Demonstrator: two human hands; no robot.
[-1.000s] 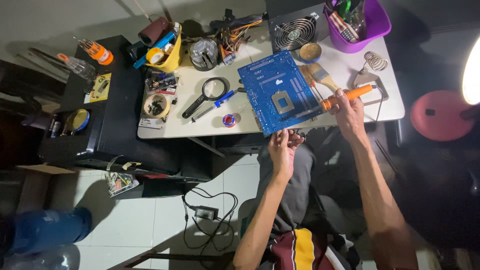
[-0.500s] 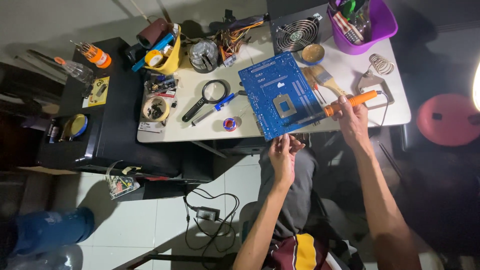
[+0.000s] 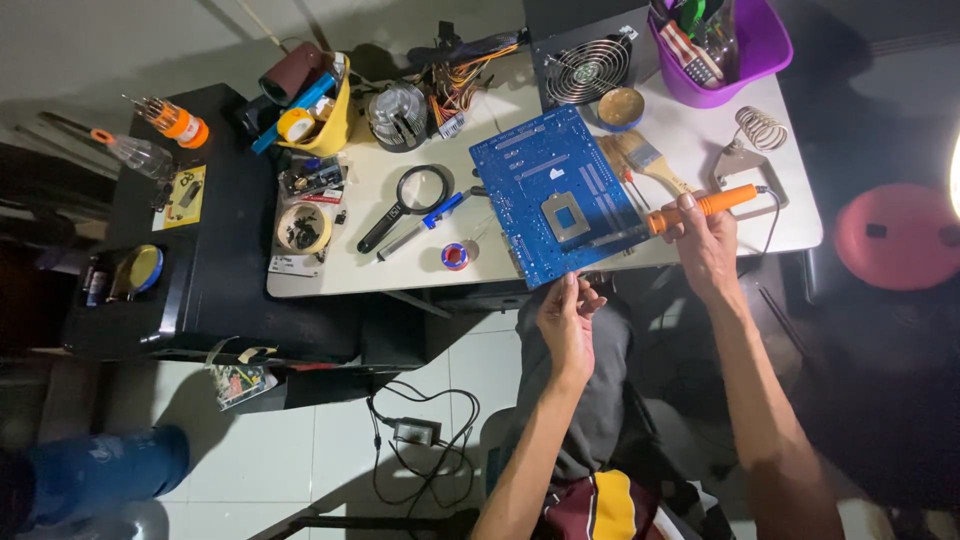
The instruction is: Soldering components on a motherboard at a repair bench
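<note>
A blue circuit board lies on the white table, its near corner hanging over the front edge. My right hand grips an orange-handled soldering iron, whose metal tip rests on the board next to the square socket. My left hand is just below the table edge, fingers pinched at the board's near corner; whether they hold thin solder wire is too small to tell.
On the table lie a magnifying glass, a small solder spool, a brush, a spring iron stand, a fan unit, a purple tub and a yellow cup. A black side table stands left, a red stool right.
The view has shifted slightly. My right hand with the iron stays at the board, and my left hand has risen a little toward the board's near corner.
</note>
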